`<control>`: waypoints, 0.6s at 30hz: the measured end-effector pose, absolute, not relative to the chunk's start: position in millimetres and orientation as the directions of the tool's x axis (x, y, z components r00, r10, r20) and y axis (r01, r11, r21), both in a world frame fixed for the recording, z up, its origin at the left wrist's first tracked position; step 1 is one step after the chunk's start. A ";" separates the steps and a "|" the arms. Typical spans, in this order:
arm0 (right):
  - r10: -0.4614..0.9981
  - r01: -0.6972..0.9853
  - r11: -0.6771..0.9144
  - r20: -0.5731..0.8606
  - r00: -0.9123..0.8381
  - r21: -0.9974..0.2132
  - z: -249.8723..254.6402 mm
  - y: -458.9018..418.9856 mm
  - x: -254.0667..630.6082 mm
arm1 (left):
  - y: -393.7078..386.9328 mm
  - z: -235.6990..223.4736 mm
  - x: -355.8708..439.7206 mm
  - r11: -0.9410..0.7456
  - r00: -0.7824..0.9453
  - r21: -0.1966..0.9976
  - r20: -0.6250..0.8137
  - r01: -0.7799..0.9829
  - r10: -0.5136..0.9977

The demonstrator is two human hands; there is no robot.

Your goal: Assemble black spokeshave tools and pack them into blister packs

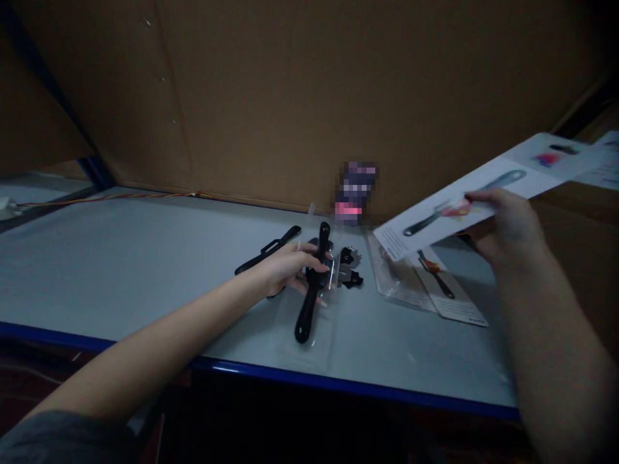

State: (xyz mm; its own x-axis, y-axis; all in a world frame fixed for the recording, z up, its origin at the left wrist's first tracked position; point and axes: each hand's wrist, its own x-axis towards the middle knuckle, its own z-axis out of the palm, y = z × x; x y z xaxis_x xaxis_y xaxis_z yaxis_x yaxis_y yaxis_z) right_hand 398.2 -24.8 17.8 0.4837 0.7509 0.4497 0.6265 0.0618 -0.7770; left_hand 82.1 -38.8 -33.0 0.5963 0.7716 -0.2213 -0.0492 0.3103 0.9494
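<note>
My left hand [290,270] lies with its fingers around a long black-handled kitchen tool [304,316] inside a clear plastic bag [309,348]. A second black tool [265,250] lies just beyond my fingers, and small black metal pieces [349,267] sit to their right. My right hand [507,225] is raised and pinches a printed card [483,193] picturing a dark-handled utensil. Below it, a clear bag [399,280] lies on the table with another printed card [442,287] showing a similar utensil.
A grey-topped table [120,270] with a blue front edge [300,380] runs across the view. A cardboard wall [290,96] rises behind it. A pixelated upright package [356,192] stands at the back, and a thin orange wire [120,196] runs along the far left.
</note>
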 end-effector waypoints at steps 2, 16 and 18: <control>0.882 0.201 0.260 0.317 0.349 -0.944 21.4 -31.8 372.0 | -41.0 -31.4 82.7 0.326 0.615 0.945 -0.235 -0.037 0.752; 0.995 -0.662 0.013 0.076 -0.067 -0.749 5.5 -36.0 323.5 | -36.3 -32.5 81.9 0.385 0.744 0.915 -0.339 0.118 0.576; 0.995 -0.667 0.023 0.082 -0.057 -0.744 5.4 -31.0 325.1 | -36.7 -32.5 81.7 0.381 0.766 0.915 -0.339 0.133 0.546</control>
State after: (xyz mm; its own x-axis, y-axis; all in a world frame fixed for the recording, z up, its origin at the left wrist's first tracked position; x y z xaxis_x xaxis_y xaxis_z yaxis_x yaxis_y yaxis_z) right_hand 325.1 -31.0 5.4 -0.0574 0.9950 0.0819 -0.6674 0.0227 -0.7443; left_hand 81.7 -36.7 -32.5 0.7658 0.5463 -0.3393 0.1333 0.3814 0.9148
